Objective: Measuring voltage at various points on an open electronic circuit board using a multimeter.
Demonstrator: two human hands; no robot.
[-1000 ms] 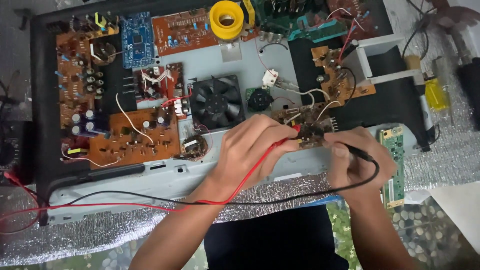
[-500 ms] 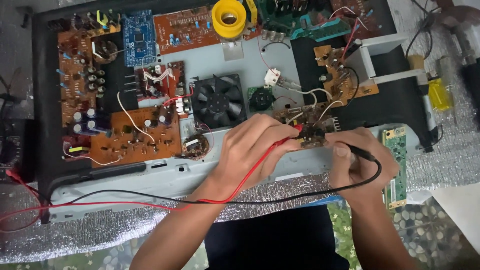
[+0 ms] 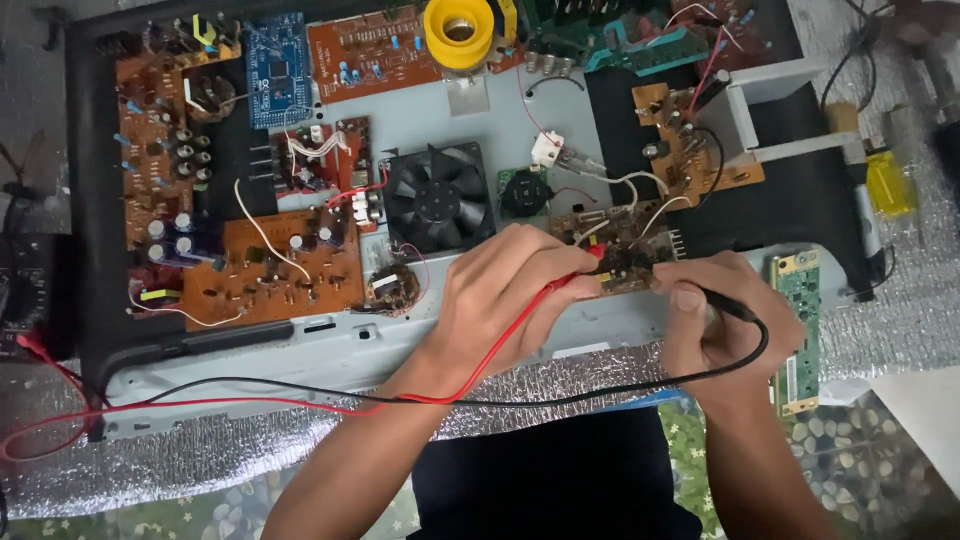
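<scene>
Surface: silver foil-faced padding under an opened grey chassis crowded with circuit boards.
Landmark: black cooling fan at chassis centre.
Small brown board: right of the fan, wired to neighbouring boards.
Left hand: below-right of the fan, pinching the red probe, tip on the small brown board.
Right hand: further right of the fan, clenched on the black probe, tip at the same board's edge.
Handling: probes judged light and stiff, leads limp; grip the insulated shafts. Board judged fragile.
Change: both hands and probes remain where they were half a second earlier; no visible shift.
</scene>
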